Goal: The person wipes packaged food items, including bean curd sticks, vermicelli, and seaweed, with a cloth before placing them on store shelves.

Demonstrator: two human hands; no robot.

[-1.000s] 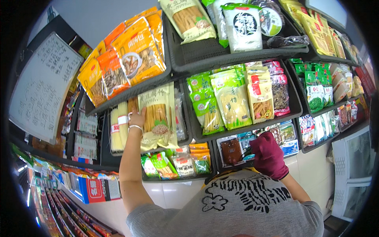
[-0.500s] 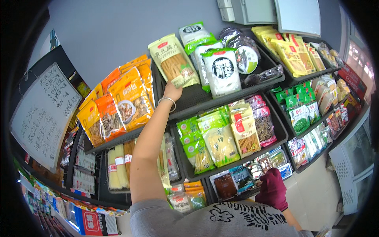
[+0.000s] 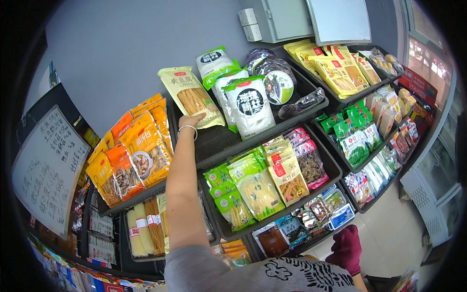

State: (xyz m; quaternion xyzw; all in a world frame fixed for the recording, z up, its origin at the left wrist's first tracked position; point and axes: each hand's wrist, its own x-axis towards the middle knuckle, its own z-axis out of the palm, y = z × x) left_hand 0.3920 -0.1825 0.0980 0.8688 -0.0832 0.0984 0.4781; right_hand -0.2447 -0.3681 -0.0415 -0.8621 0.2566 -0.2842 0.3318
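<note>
My bare left hand (image 3: pixel 189 121), with a bracelet at the wrist, is at the lower left edge of a pale yellow bag of dried bean curd sticks (image 3: pixel 190 97). The thumb side lies over the bag's front; the other fingers are mostly hidden. This bag leans at the back of the upper black tray (image 3: pixel 209 148). Beside it stand white and green bags of vermicelli (image 3: pixel 249 107). In a maroon glove, my right hand (image 3: pixel 345 249) hangs low by my body, its fingers curled. Whatever it may hold is hidden.
Orange bags of dried goods (image 3: pixel 143 143) fill the left side. Below are green bags (image 3: pixel 260 190) in another black tray and bundled noodles (image 3: pixel 138 231). Trays of yellow packets (image 3: pixel 335 73) and green packets (image 3: pixel 352 141) stand right. A written whiteboard (image 3: pixel 51 165) tilts at far left.
The view has shifted, so the shelves sit lower and further left. My left hand has slid slightly up along the bag's edge, while the bag stays among its neighbours. My gloved hand has moved away from the lower packets.
</note>
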